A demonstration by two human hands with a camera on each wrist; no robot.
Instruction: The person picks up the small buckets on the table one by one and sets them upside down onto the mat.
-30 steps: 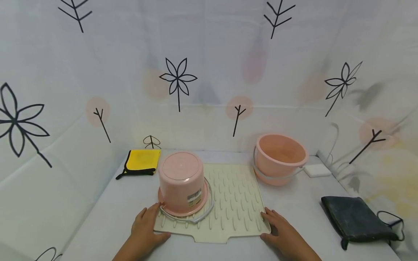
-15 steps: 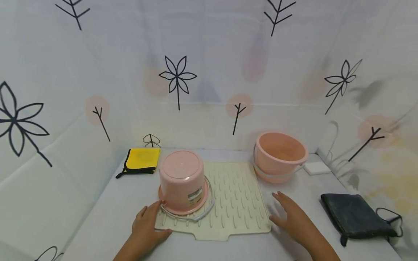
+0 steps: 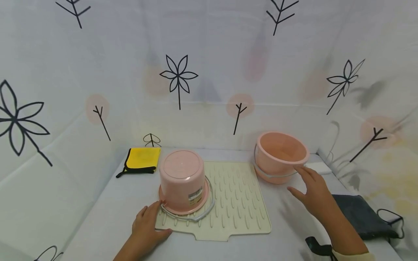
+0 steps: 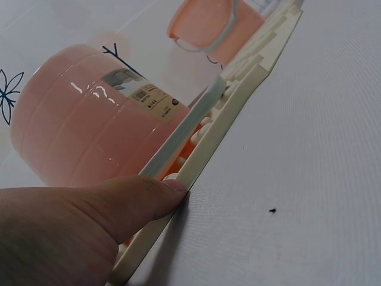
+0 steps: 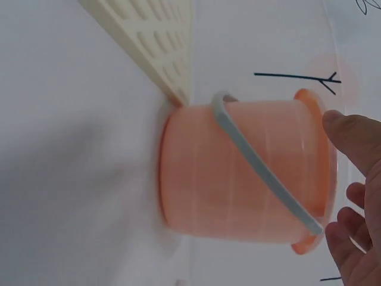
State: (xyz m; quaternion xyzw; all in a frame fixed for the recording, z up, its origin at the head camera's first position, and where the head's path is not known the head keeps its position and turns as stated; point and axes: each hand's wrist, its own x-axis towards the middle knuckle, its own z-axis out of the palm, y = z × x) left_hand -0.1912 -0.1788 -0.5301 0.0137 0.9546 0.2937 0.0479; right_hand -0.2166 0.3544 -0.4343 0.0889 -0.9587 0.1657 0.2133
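Observation:
A pink bucket (image 3: pixel 181 170) stands upside down on the left part of a cream ridged draining board (image 3: pixel 235 203), its grey handle (image 3: pixel 199 217) lying round it on the board. My left hand (image 3: pixel 148 224) holds the board's near left corner, thumb on the front edge and fingers along the left side. In the left wrist view the thumb (image 4: pixel 131 202) touches the rim; the other fingers are hidden there. A second pink bucket (image 5: pixel 238 173) stands upright at the back right, its handle hanging down. My right hand (image 3: pixel 316 190), fingers spread, is at its near right rim.
A folded yellow cloth (image 3: pixel 142 159) with black edging lies at the back left. On the right lie a dark green folded cloth (image 3: pixel 362 217) with a cord and a flat white block (image 3: pixel 320 168). A patterned white curtain (image 3: pixel 209 123) hangs behind the table.
My right hand has let go of the board's near right corner and moved right and away from me to the upright bucket. The left hand, board and buckets have stayed put.

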